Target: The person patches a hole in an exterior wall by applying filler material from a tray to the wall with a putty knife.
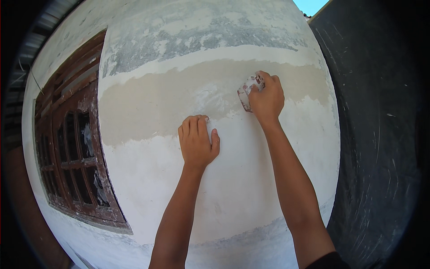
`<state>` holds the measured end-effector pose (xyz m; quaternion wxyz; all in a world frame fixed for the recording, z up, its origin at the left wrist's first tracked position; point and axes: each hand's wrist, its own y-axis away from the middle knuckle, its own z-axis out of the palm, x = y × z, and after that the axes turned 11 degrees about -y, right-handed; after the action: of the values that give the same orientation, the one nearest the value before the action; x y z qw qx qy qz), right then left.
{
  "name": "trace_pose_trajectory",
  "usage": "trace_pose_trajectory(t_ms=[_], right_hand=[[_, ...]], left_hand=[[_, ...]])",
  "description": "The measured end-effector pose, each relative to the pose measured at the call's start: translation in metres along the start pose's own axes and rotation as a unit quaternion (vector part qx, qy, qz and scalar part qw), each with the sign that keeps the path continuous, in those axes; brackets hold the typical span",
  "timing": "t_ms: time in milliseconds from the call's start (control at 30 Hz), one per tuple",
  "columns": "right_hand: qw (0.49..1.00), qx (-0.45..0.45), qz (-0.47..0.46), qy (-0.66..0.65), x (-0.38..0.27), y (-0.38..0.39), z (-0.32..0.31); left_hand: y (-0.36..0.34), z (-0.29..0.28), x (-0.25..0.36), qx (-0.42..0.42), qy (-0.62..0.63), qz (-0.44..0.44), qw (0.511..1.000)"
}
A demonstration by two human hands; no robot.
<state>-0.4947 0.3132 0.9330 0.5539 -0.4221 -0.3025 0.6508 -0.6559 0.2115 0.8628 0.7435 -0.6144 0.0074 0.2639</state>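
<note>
A white piece with reddish-brown blotches (244, 95), perhaps a folded sheet or a pad, is gripped in my right hand (269, 97) against the painted wall (233, 170). Its exact kind is hard to make out. Lower and to the left, my left hand (196, 141) rests on the wall, fingers pointing up and thumb held apart. Nothing shows in it, though its palm is hidden. Both hands are at the lower part of a beige damp-looking band (148, 105), near a paler smeared patch (214, 97).
To the left, a dark brown wooden window (74, 166) with panes and slats is set in the wall. A black, scratched surface (376, 134) stands on the right. Rough grey patches (201, 38) cross the wall above, and sky (311, 5) shows at the top.
</note>
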Motion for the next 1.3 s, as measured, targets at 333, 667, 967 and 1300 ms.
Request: trace_pose_trajectory(t_ms=[333, 667, 967, 1300], right_hand=[[1.0, 0.026, 0.012, 0.011, 0.004, -0.013, -0.014], [1.0, 0.006, 0.001, -0.03, 0.005, -0.007, -0.009], [0.999, 0.004, 0.028, 0.017, 0.021, -0.014, -0.021], [0.987, -0.154, -0.017, -0.048, -0.01, 0.019, 0.008]], left_hand=[[0.0, 0.001, 0.0, -0.004, -0.006, 0.002, 1.0], [0.001, 0.004, -0.003, -0.002, -0.011, 0.008, 1.0], [0.0, 0.001, 0.0, 0.02, -0.025, 0.01, 0.999], [0.002, 0.009, -0.001, 0.062, -0.025, 0.015, 0.998]])
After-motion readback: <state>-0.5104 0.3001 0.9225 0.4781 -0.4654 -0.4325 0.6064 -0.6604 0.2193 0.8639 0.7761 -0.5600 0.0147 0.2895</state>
